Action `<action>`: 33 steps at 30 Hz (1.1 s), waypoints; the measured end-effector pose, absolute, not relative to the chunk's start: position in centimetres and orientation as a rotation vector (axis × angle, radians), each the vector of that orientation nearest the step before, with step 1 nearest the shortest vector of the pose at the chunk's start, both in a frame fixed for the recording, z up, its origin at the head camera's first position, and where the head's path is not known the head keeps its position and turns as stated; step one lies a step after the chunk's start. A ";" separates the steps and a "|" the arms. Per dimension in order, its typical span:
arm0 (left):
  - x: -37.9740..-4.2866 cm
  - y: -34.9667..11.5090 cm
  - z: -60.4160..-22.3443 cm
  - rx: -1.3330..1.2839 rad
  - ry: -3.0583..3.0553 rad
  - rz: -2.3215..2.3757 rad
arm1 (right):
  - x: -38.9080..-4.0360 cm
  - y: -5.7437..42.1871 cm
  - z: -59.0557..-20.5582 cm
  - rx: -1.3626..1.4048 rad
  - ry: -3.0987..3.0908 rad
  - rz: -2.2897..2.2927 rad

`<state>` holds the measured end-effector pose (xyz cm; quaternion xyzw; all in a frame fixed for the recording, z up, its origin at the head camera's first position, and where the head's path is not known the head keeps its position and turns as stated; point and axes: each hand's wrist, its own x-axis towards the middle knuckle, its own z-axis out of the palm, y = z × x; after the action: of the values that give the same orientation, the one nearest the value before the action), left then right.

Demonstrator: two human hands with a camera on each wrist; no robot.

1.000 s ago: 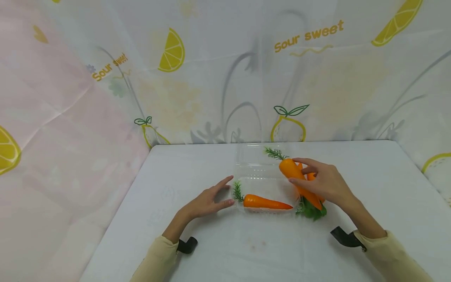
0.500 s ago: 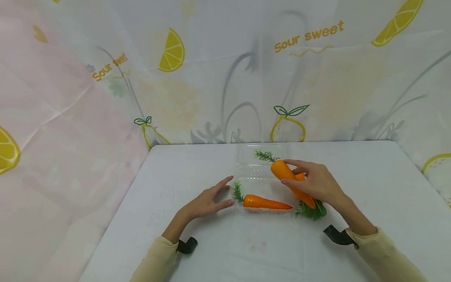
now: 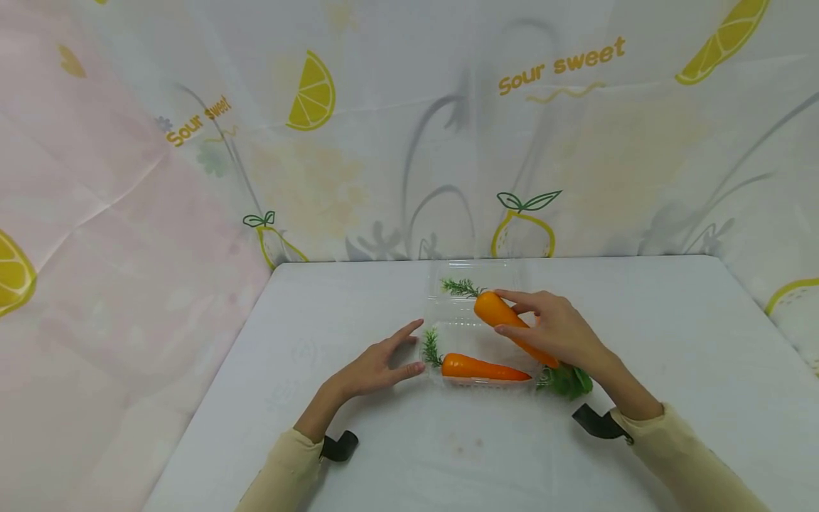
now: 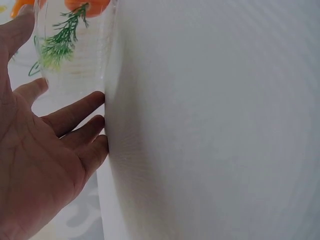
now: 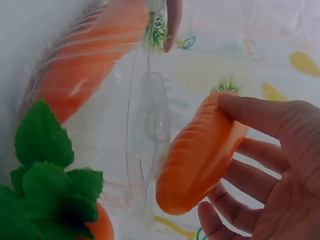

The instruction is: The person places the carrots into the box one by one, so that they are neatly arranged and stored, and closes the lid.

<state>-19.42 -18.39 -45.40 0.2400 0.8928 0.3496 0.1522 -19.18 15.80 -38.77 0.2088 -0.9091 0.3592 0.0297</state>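
Note:
My right hand (image 3: 563, 331) pinches an orange carrot (image 3: 495, 311) with a feathery green top between thumb and fingers. It holds the carrot slanted above a clear plastic box (image 3: 480, 338), whose lid (image 3: 495, 274) is folded back behind it. A second carrot (image 3: 481, 367) lies lengthwise along the box's near side, its green sprig at the left end. At the left end of the box, my left hand (image 3: 374, 366) rests with fingers spread; in the left wrist view, thumb and fingers (image 4: 75, 112) stand near the box wall, holding nothing.
Right of the box lies an orange piece with broad green leaves (image 3: 566, 382), mostly hidden beneath my right hand. A white cloth covers the table (image 3: 473, 455). Behind it hangs a curtain (image 3: 397, 142) printed with lemons.
My right hand has carried its carrot leftward, from over the leafy orange piece at the right to above the box. My left hand has stayed put.

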 end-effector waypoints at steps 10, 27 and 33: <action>-19.3 -18.4 -45.5 0.678 2.558 1.016 | -19.3 14.4 -39.8 0.717 -2.780 1.051; -19.4 -18.5 -45.2 0.684 2.558 1.011 | -19.5 12.5 -40.8 0.744 -2.879 0.922; -19.4 -18.5 -45.3 0.672 2.562 0.990 | -19.5 12.2 -41.3 0.793 -2.918 0.893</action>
<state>-19.44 -18.50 -45.31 0.2349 0.8949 0.3459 0.1562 -19.50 12.18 -41.32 0.2516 -0.9255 0.2831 -0.0055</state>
